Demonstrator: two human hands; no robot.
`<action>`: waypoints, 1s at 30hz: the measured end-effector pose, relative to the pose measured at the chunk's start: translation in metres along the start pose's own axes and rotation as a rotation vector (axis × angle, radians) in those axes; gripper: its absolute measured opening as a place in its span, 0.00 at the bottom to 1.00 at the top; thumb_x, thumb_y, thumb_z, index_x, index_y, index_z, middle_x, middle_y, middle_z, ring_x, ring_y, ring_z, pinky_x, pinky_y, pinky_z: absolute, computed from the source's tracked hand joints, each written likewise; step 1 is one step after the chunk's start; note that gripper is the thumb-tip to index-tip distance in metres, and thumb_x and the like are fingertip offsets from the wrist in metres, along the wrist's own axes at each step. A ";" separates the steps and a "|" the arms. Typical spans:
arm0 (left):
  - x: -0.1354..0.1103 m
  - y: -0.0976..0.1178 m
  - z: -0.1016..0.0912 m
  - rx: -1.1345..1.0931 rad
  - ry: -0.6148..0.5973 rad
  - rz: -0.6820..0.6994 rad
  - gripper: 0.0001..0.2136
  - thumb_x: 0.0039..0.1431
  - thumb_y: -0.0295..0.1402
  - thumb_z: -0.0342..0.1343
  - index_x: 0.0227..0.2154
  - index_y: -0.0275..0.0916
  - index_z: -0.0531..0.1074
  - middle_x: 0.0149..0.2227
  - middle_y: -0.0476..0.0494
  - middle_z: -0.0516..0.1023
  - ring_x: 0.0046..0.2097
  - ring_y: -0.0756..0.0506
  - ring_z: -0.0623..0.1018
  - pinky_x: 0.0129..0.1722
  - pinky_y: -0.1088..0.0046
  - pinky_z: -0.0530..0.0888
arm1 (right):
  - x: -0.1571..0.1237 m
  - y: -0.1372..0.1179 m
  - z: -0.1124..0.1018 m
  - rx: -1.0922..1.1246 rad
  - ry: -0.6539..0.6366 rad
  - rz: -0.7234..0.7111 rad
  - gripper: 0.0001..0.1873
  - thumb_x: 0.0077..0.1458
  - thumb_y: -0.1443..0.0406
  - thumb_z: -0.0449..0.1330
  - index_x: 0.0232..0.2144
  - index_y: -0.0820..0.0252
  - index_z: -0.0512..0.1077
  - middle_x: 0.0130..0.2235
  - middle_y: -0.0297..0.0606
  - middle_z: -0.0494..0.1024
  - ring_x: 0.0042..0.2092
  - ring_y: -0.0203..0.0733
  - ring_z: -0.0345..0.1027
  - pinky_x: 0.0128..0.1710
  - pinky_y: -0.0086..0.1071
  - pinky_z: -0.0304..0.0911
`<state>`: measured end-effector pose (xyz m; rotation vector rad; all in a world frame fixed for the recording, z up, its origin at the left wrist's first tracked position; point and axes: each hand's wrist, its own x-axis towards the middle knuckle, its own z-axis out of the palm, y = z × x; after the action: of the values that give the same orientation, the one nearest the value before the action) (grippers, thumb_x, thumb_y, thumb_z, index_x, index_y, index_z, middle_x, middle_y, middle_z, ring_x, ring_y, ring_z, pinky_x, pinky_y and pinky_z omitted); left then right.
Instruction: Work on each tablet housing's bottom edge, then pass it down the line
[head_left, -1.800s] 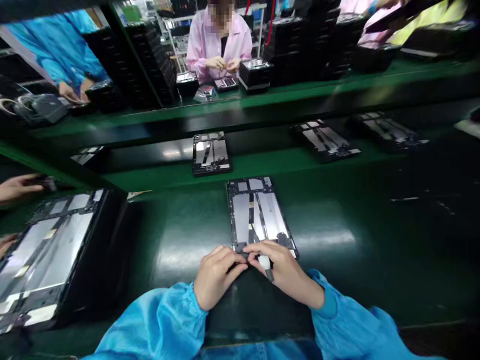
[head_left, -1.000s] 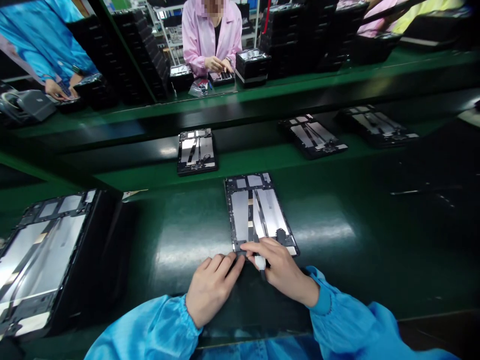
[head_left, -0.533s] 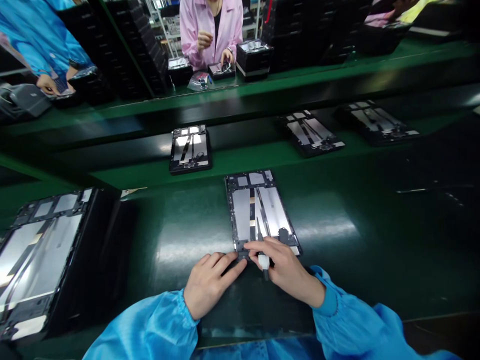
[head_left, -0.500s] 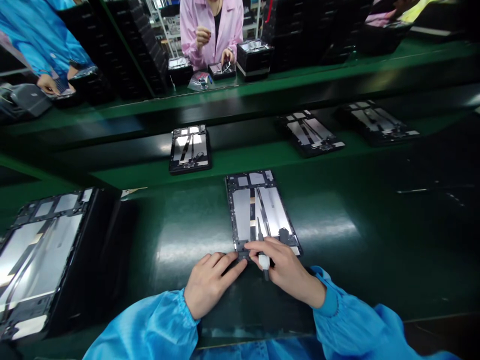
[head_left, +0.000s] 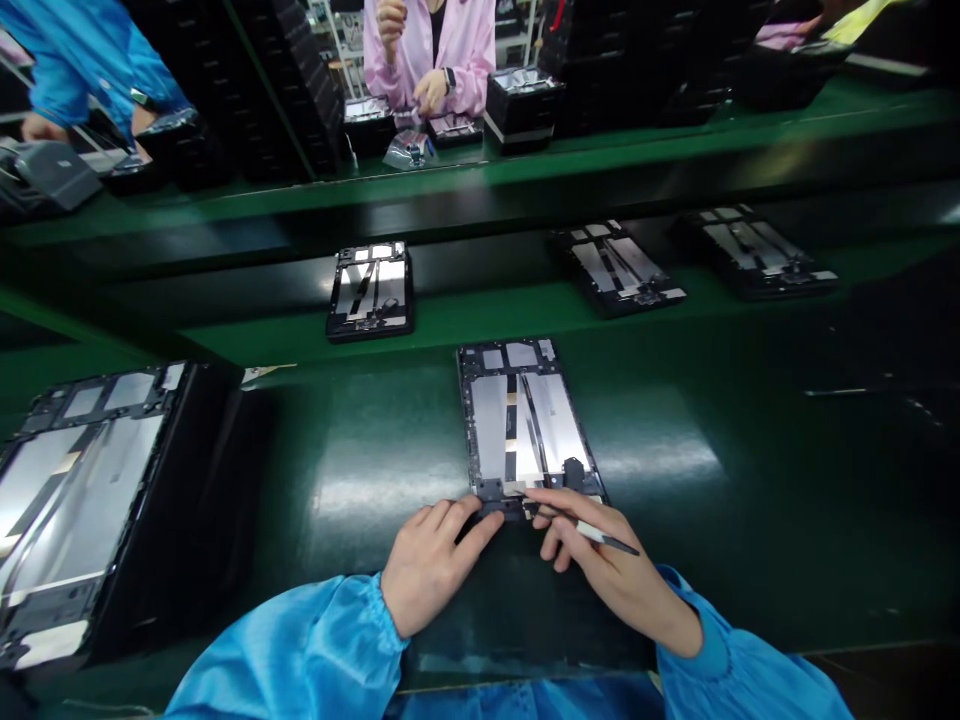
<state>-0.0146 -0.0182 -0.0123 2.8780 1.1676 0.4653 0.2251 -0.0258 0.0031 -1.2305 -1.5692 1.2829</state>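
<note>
In front of me on the bench lies a tablet [head_left: 489, 425] with its inner side up, showing silvery panels, dark ribbon cables and a black frame. My left hand [head_left: 439, 560] rests at its lower left corner, fingers spread, with the index fingertip and thumb touching the bottom edge. My right hand [head_left: 600, 550] is closed around a slim pen-like tool [head_left: 592, 532], white in the middle with dark ends. The tool lies slanted, its front end near the bottom of the tablet. My right index fingertip touches that same area, and the fingers partly hide the tool's tip.
At left stands a tall stack of similar tablets [head_left: 112, 480]. Beyond, on the green ledge, lie three more groups: left [head_left: 373, 290], middle [head_left: 619, 268] and right [head_left: 757, 250]. A thin tool [head_left: 836, 392] lies at right. Co-workers [head_left: 429, 60] handle devices behind the shelf [head_left: 480, 180].
My right hand has shifted right and turned, so the tool has gone from nearly upright to slanting toward the lower right. My left hand stays at the corner. The co-worker's hands opposite have moved.
</note>
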 end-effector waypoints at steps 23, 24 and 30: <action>0.000 -0.012 -0.005 -0.138 0.148 0.054 0.12 0.68 0.27 0.49 0.50 0.40 0.71 0.48 0.41 0.75 0.44 0.47 0.75 0.40 0.70 0.75 | 0.001 -0.001 0.002 -0.070 -0.053 -0.112 0.09 0.62 0.65 0.57 0.44 0.56 0.75 0.42 0.41 0.82 0.36 0.42 0.78 0.41 0.37 0.75; 0.001 -0.012 -0.006 -0.141 0.149 0.053 0.12 0.68 0.27 0.49 0.50 0.40 0.72 0.47 0.41 0.75 0.44 0.47 0.75 0.40 0.70 0.75 | 0.002 -0.003 0.002 -0.084 -0.067 -0.130 0.09 0.62 0.65 0.57 0.44 0.56 0.75 0.43 0.41 0.82 0.37 0.42 0.78 0.44 0.38 0.74; 0.002 -0.013 -0.007 -0.160 0.144 0.052 0.12 0.67 0.26 0.50 0.50 0.39 0.72 0.47 0.40 0.76 0.45 0.45 0.75 0.42 0.68 0.74 | 0.004 -0.007 0.001 -0.034 -0.153 -0.050 0.09 0.63 0.64 0.56 0.43 0.56 0.74 0.44 0.41 0.79 0.41 0.42 0.77 0.33 0.30 0.75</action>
<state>-0.0241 -0.0080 -0.0068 2.7821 1.0219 0.7422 0.2214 -0.0220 0.0091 -1.1284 -1.7259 1.3501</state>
